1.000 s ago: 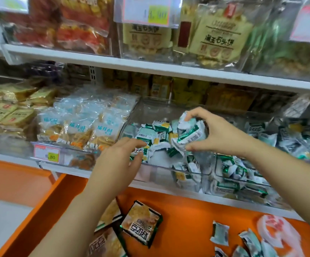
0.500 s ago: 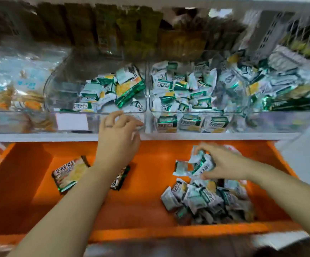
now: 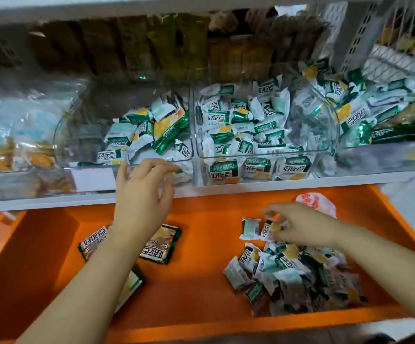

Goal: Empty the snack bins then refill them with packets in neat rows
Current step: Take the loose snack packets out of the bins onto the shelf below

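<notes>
Three clear snack bins stand side by side on a white shelf. The left bin (image 3: 87,135) is half full of green-and-white snack packets (image 3: 151,130); the middle bin (image 3: 325,112) and the right bin (image 3: 387,152) are heaped with them. My left hand (image 3: 141,197) is at the left bin's front wall with fingers loosely spread, holding nothing. Below, my right hand (image 3: 300,224) hovers over a pile of packets (image 3: 288,276) on the orange shelf (image 3: 196,281) and pinches a small packet (image 3: 267,229) at its fingertips. Another packet (image 3: 251,228) hangs just left of it.
Three larger dark packets lie on the orange shelf under my left forearm, one of them (image 3: 160,244) in plain view. A pink-and-white bag (image 3: 315,202) sits behind my right hand. Bagged snacks (image 3: 15,135) fill the space left of the bins. A wire rack (image 3: 405,45) stands at the top right.
My right hand carried a handful of packets from the left bin down to the pile on the orange shelf. My left hand stayed at the bin's front. The view tilted downward.
</notes>
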The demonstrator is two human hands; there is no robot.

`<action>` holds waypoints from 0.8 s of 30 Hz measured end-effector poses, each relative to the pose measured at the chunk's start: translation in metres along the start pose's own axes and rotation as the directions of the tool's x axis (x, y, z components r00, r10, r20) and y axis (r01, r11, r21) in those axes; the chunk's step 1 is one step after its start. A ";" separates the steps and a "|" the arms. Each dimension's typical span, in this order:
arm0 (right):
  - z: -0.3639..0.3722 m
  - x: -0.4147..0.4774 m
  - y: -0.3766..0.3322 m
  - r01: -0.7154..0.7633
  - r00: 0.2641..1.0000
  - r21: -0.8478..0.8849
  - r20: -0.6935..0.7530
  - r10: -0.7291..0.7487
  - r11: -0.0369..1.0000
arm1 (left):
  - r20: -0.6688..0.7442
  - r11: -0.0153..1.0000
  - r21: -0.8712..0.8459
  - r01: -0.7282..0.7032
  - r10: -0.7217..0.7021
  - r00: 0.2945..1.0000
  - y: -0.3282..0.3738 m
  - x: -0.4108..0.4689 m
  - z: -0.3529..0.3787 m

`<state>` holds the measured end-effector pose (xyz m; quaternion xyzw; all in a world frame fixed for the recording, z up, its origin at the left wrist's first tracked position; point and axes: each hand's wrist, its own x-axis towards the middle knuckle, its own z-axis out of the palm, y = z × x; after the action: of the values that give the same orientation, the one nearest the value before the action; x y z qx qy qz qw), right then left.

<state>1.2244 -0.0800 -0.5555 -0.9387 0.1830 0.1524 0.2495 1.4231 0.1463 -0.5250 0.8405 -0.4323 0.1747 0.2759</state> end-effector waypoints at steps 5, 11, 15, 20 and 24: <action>-0.074 0.005 -0.084 0.242 0.934 -0.041 -0.259 -0.244 0.969 | 0.008 0.999 -0.041 -0.007 0.007 1.000 -0.025 0.036 -0.023; -0.123 0.063 -0.121 0.304 0.865 -0.209 -0.348 -0.361 0.929 | 0.205 0.994 -0.054 0.091 -0.078 0.976 -0.061 0.099 -0.024; -0.139 0.109 -0.131 0.292 0.898 -0.241 -0.263 -0.352 0.926 | 0.376 0.995 0.023 0.099 -0.100 0.921 -0.101 0.143 -0.003; -0.144 0.128 -0.129 0.328 0.877 -0.189 -0.303 -0.373 0.925 | 0.539 0.993 0.100 0.064 -0.108 0.836 -0.119 0.185 0.016; -0.142 0.132 -0.124 0.354 0.870 -0.166 -0.303 -0.389 0.920 | 0.678 0.970 0.229 -0.079 -0.101 0.728 -0.122 0.204 0.028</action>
<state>1.4208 -0.0891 -0.4364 -0.9801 0.0296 -0.0482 0.1904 1.6397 0.0587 -0.4763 0.8752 -0.4737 -0.0980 -0.0067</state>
